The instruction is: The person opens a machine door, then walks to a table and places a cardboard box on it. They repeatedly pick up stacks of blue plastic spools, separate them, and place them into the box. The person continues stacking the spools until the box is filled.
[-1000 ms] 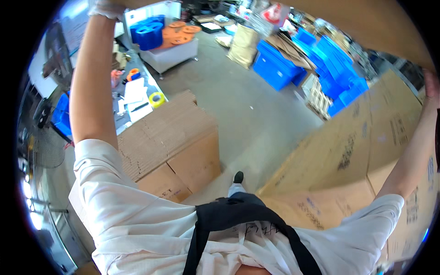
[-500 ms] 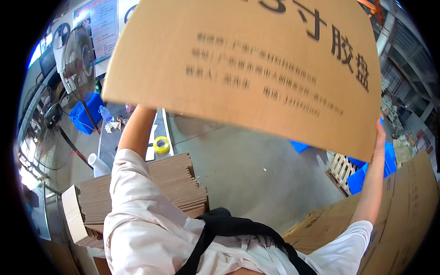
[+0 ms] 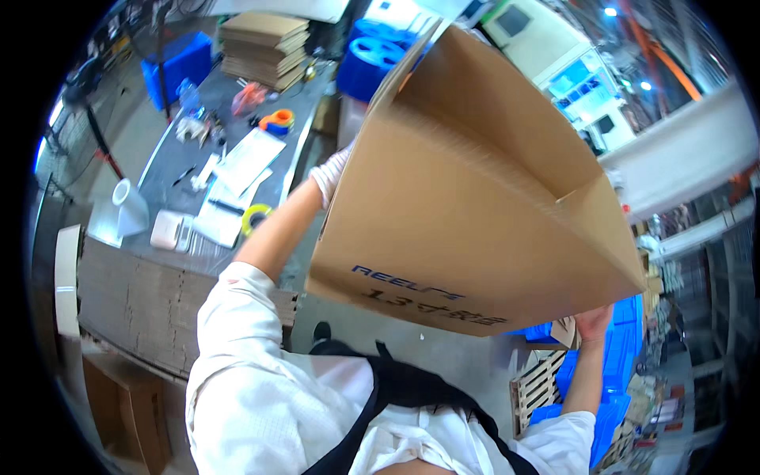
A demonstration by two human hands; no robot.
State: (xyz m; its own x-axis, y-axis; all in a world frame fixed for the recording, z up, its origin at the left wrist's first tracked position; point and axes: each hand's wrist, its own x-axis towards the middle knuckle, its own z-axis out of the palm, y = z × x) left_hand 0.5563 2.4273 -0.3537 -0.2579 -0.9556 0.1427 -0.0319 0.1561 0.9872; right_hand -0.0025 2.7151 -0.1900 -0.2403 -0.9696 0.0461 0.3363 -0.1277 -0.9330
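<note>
A large brown cardboard box (image 3: 483, 198) is held up in front of me, opened into shape with printed marks on its lower panel. My left hand (image 3: 332, 172), in a white glove, grips its left edge. My right hand (image 3: 592, 323), bare, holds its lower right corner from beneath. My white sleeves and dark apron straps fill the lower part of the view.
A grey workbench (image 3: 237, 150) on the left carries papers, a yellow tape roll (image 3: 255, 217), an orange-blue tape dispenser (image 3: 277, 121) and a stack of flat cardboard (image 3: 265, 47). Flat cardboard sheets (image 3: 150, 301) lie stacked at lower left. Blue crates (image 3: 625, 372) and a wooden pallet (image 3: 538, 388) stand at right.
The cardboard went from a flat sheet held overhead to an opened box shape in front of me. My view has swung left toward the workbench.
</note>
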